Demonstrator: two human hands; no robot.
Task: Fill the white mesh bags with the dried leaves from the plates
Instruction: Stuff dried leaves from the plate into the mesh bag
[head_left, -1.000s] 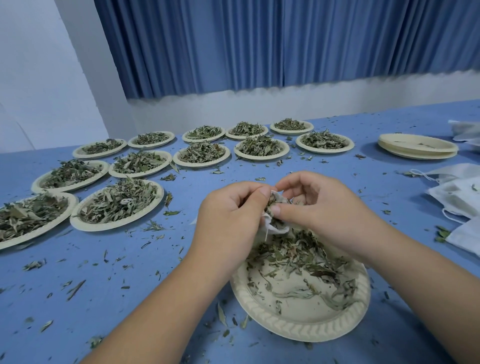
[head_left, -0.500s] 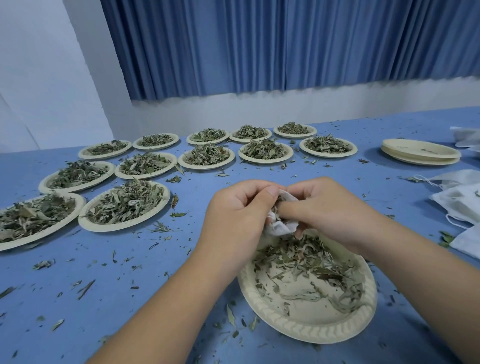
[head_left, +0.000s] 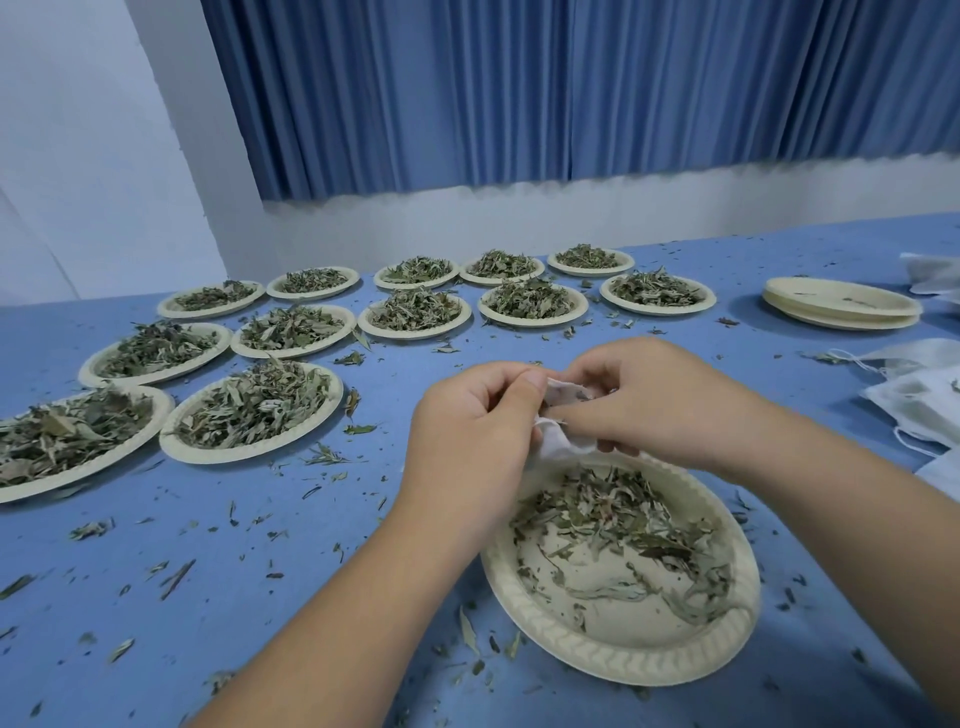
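Two hands, left hand and right hand, pinching white mesh bag between them, above plate.

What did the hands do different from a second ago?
The right hand pushed its pinch down into the white mesh bag, whose mouth now looks more closed. The left hand still grips the bag above the near plate; the full plates stayed put.
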